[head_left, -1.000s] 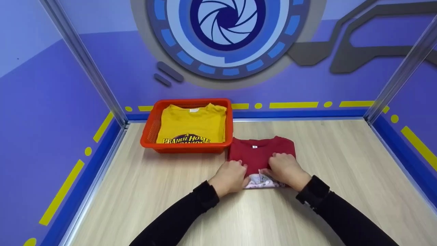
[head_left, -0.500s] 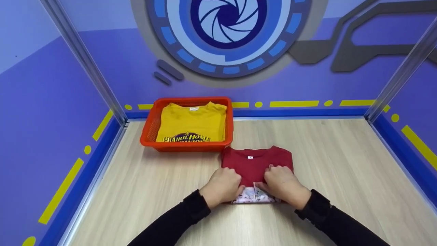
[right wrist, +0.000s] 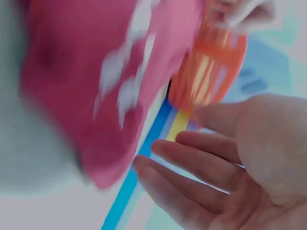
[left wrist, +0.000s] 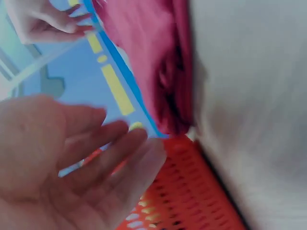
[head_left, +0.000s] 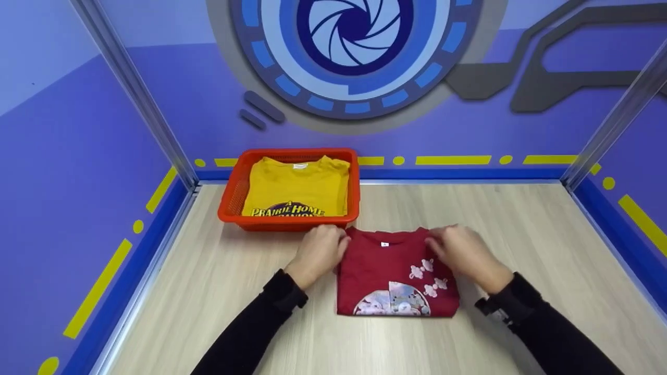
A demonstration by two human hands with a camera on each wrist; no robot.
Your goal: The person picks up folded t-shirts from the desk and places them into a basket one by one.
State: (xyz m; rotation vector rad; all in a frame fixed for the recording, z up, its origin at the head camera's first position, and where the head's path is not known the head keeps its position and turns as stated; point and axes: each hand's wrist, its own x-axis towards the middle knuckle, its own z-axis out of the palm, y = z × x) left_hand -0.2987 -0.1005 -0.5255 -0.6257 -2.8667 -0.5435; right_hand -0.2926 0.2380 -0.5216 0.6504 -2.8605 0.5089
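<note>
A folded red T-shirt (head_left: 370, 265) lies flat on the table, its collar toward the back wall and its pale half-round print at the near edge. Beside its far left corner is my left hand (head_left: 320, 253); the left wrist view shows that hand (left wrist: 91, 163) with loosely straight fingers and nothing held. My right hand (head_left: 469, 255) is at the far right corner of the shirt. In the right wrist view its fingers (right wrist: 192, 177) are extended and apart from the blurred red cloth (right wrist: 96, 81). Whether either hand touches the shirt in the head view is hard to tell.
An orange-red plastic basket (head_left: 292, 221) stands at the back left, close behind the shirt's far left corner. Inside lies a folded yellow T-shirt (head_left: 299, 185) with dark lettering. Blue-purple panels (head_left: 443, 135) wall the wooden table (head_left: 250, 323) at the back and sides.
The red shirt came toward the person under both hands, then stopped near the front. Both hands have since let go of its middle and moved outward and back to its far corners.
</note>
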